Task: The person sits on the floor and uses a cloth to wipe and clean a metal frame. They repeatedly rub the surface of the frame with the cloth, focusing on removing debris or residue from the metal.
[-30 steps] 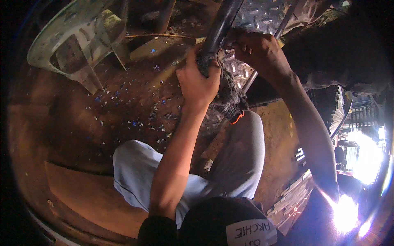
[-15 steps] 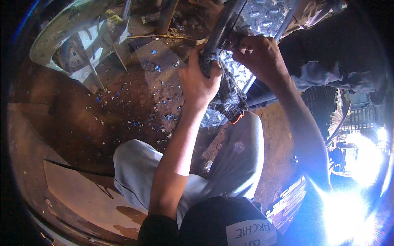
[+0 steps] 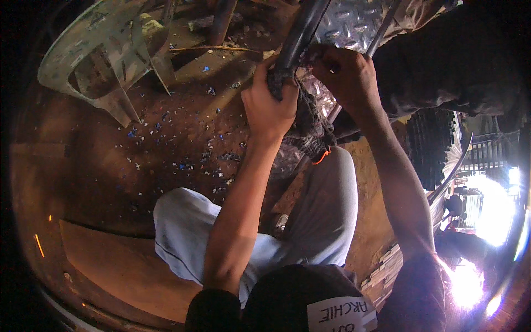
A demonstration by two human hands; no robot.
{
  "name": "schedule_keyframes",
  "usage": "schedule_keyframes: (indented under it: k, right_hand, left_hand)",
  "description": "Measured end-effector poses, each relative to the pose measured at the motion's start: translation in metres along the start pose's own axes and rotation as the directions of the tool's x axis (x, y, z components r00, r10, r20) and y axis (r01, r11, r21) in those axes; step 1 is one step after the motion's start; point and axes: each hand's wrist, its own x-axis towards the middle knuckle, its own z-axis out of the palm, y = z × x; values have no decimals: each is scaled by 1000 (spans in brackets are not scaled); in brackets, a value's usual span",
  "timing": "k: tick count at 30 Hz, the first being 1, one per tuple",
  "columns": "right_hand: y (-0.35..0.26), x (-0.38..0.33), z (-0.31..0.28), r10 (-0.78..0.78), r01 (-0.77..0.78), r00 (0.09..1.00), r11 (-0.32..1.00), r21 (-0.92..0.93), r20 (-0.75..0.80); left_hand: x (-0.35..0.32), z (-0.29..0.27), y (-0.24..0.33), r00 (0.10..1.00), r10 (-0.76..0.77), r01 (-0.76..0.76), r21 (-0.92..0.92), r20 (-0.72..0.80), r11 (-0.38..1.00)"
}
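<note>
Dark metal pipe (image 3: 296,41) slanting up and away above the knees, left hand (image 3: 270,105) clenched around it through a rag (image 3: 307,124), right hand (image 3: 345,77) pinching cloth just beside.

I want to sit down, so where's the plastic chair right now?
The plastic chair lies tipped over at upper left of the head view, on the dirt floor, left of the left hand.

The dark pipe (image 3: 301,30) runs off the top edge, its end unseen.
</note>
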Motion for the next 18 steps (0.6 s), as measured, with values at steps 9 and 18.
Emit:
schedule_keyframes:
  k: [9,18]
  right_hand:
    - [-3,-3,-1,40,-39,999,998,48,-12]
    - [6,1,-13,107,-129,984,979,156,141]
  left_hand:
    - [2,2,1,998,40,-42,-39,-52,998]
    - [2,1,-7,997,75,-73,59,-24,996]
